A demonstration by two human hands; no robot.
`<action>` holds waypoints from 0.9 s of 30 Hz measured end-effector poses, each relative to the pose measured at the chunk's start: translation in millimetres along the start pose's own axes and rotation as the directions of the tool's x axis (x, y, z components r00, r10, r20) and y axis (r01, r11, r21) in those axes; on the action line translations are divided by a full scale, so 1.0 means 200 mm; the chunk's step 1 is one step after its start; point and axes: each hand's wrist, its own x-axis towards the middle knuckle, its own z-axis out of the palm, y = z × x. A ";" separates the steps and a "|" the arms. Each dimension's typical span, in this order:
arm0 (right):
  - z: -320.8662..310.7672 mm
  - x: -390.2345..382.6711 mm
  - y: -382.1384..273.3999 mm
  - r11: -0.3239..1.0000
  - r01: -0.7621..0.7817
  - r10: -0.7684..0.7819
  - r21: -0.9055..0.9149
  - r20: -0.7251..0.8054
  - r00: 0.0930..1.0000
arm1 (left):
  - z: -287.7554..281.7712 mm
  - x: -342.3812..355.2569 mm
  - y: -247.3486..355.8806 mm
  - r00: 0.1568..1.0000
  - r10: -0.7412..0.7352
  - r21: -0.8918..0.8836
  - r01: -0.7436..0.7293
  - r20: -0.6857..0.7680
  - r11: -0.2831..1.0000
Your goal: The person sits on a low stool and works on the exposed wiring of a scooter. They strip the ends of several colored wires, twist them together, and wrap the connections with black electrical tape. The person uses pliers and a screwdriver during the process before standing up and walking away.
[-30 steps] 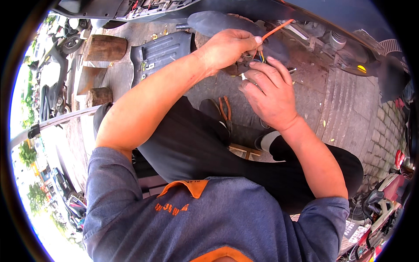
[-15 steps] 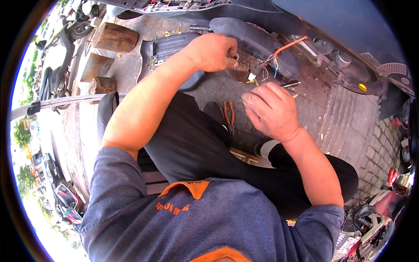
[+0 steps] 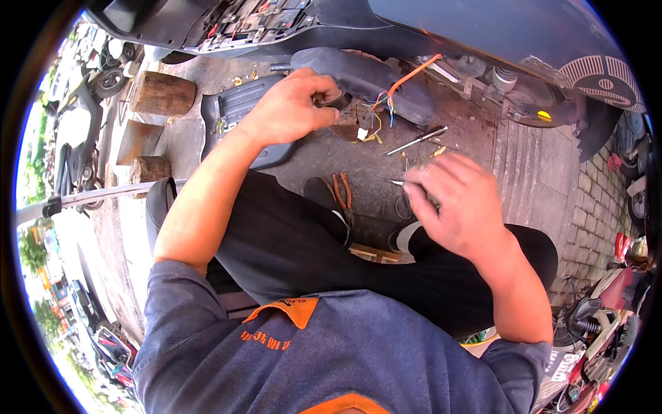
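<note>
Left hand [image 3: 293, 108] is gripping a dark tape roll [image 3: 340, 101]; right hand [image 3: 460, 201] is pinching a pointed tool [image 3: 396, 183], seemingly leaving its tip free.

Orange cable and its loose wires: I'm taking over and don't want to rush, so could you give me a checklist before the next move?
1. Orange cable clear of both hands: ok, neither touches it.
2. Coloured wires separated at their ends: cannot tell, too small.
3. Left hand free: not ok, it holds a dark round item.
4. Right hand free: not ok, a small pointed item juts from it, blurred.
5. Pliers in sight: ok, orange handles showing beside a shoe.
</note>
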 end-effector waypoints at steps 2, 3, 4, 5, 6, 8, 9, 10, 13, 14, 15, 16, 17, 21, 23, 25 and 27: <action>0.00 0.00 0.04 0.968 -0.203 0.208 0.149 -0.020 0.978 | -0.04 -0.01 0.09 0.999 -0.006 -0.214 -0.002 -0.035 0.977; 0.01 0.00 0.05 0.926 -0.299 0.312 0.229 -0.018 0.950 | -0.03 -0.02 0.14 1.000 -0.009 -0.465 0.016 0.017 0.885; 0.00 0.00 0.08 0.909 -0.317 0.331 0.271 -0.009 0.944 | 0.00 -0.02 0.20 0.998 -0.002 -0.684 0.046 0.064 0.728; 0.01 -0.02 0.08 0.882 -0.334 0.369 0.334 -0.045 0.928 | 0.03 -0.04 0.25 0.994 0.015 -0.852 0.087 0.110 0.517; 0.01 -0.02 0.07 0.856 -0.334 0.395 0.394 -0.085 0.915 | 0.04 -0.06 0.29 0.989 0.037 -0.868 0.107 0.142 0.484; 0.02 -0.01 0.07 0.795 -0.332 0.453 0.508 -0.133 0.882 | 0.13 -0.07 0.35 0.987 0.132 -0.909 0.029 0.091 0.416; 0.02 -0.01 0.07 0.803 -0.308 0.439 0.511 -0.156 0.885 | 0.15 -0.07 0.37 0.984 0.151 -0.916 0.022 0.090 0.400; 0.02 -0.01 0.08 0.810 -0.286 0.426 0.513 -0.179 0.887 | 0.18 -0.07 0.38 0.983 0.172 -0.897 -0.020 0.062 0.441; 0.02 -0.03 0.09 0.828 -0.286 0.417 0.481 -0.190 0.889 | 0.24 -0.05 0.39 0.977 0.209 -0.834 -0.090 0.031 0.545; 0.02 -0.04 0.10 0.834 -0.298 0.420 0.465 -0.183 0.889 | 0.25 -0.05 0.41 0.979 0.198 -0.816 -0.073 0.052 0.574; 0.02 -0.05 0.11 0.832 -0.308 0.427 0.462 -0.177 0.887 | 0.25 -0.05 0.41 0.980 0.184 -0.796 -0.056 0.070 0.603; 0.02 -0.05 0.11 0.830 -0.318 0.433 0.459 -0.171 0.885 | 0.27 -0.04 0.42 0.979 0.200 -0.770 -0.091 0.049 0.632; 0.02 -0.06 0.12 0.828 -0.327 0.439 0.455 -0.163 0.884 | 0.28 -0.04 0.43 0.981 0.190 -0.746 -0.102 0.033 0.659; 0.02 -0.05 0.14 0.817 -0.366 0.462 0.445 -0.127 0.878 | 0.25 -0.02 0.48 0.981 0.191 -0.521 -0.178 -0.029 0.835; 0.01 -0.03 0.13 0.835 -0.377 0.446 0.401 -0.091 0.890 | 0.24 -0.03 0.47 0.967 0.242 -0.424 -0.254 -0.083 0.869; 0.00 -0.01 0.10 0.881 -0.350 0.393 0.320 -0.083 0.916 | 0.25 -0.06 0.42 0.936 0.294 -0.356 -0.347 -0.195 0.868; -0.03 -0.01 0.05 0.865 -0.404 0.435 0.298 -0.042 0.899 | 0.24 -0.09 0.43 0.915 0.342 -0.319 -0.397 -0.214 0.861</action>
